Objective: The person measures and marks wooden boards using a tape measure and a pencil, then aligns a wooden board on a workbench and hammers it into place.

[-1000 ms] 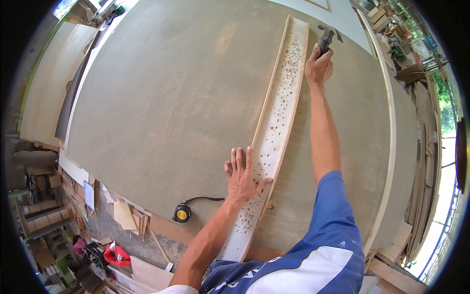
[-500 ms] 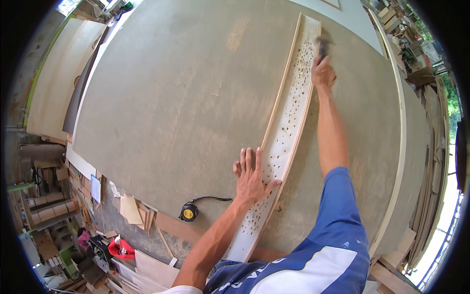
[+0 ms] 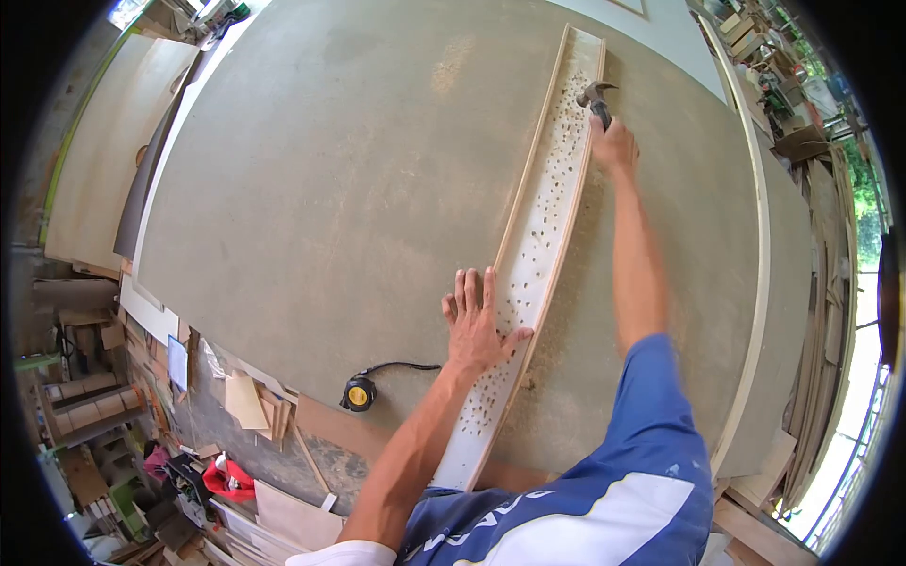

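A long white board (image 3: 528, 269) with raised wooden edges and many small dark holes lies lengthwise on the grey-brown worktable (image 3: 330, 189). My left hand (image 3: 475, 330) rests across its near part with fingers spread, the thumb reaching over to the right edge. My right hand (image 3: 615, 146) is closed round the handle of a claw hammer (image 3: 595, 96). The hammer's head is over the far part of the board, near its right edge. I cannot tell whether the head touches the board.
A black and yellow tape measure (image 3: 359, 393) with a black strap lies near the table's front edge. A long light strip (image 3: 763, 245) runs along the right side. Wood sheets (image 3: 113, 151) stand at the left, and stacked boards (image 3: 821, 311) at the far right.
My right hand has brought the hammer left, from beside the board to over its far part. My left hand stays spread on the board. The whole view has shifted slightly.
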{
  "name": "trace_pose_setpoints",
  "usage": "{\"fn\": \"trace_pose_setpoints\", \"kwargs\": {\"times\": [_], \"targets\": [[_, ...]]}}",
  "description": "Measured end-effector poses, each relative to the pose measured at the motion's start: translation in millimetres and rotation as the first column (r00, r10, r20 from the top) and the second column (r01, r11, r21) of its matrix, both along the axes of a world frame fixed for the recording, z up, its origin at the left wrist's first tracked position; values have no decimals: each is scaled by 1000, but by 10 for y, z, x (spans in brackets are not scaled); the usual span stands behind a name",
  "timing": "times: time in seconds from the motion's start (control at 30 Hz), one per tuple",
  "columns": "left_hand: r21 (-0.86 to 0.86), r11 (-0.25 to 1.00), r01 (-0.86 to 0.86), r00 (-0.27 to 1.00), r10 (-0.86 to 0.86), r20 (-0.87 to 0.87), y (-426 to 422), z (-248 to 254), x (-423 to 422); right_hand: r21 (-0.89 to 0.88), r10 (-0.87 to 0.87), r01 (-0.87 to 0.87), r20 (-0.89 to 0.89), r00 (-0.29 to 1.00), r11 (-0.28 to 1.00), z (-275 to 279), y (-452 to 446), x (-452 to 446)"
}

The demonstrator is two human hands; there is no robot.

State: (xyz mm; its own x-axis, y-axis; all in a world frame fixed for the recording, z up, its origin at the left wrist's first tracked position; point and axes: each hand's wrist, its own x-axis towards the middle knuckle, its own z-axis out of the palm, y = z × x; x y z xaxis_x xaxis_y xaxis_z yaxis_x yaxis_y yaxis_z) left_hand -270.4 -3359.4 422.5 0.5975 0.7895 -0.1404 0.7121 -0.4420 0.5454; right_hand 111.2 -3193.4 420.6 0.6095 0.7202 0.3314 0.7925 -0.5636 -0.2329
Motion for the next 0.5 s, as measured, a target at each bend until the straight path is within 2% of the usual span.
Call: {"fn": "trace_pose_setpoints", "kwargs": {"times": [0.07,0.13,0.17,0.2,0.3,0.33,0.4,0.43,0.5], "targets": [[-11,1000,-1,1000,1,5,0,-17,-5,324,53,29,-242,969,946,-6,-520,-441],[8,1000,-13,1000,13,10,-12,-36,-5,424,174,114,-583,794,899,395,-1211,-1245],[6,1000,-11,1000,11,19,-12,-11,-5,443,198,98,-573,795,891,300,-1534,-1466],[7,1000,-23,999,23,23,-10,25,-5,448,214,138,-648,731,883,267,-1835,-1745],[22,999,-29,998,28,47,-28,15,-14,317,137,171,-752,645,933,161,-2660,-2415],[35,999,-39,998,36,60,-35,-27,-28,325,135,181,-748,650,928,77,-2852,-2560],[66,997,-41,992,33,123,-48,-112,-82,235,73,116,-665,743,965,-35,-3129,-2802],[77,996,-40,985,26,171,-47,-136,-123,240,67,127,-664,745,962,64,-3191,-2893],[103,994,-26,975,2,224,-106,-187,-200,129,38,48,-590,806,990,254,-3247,-3027]]}}
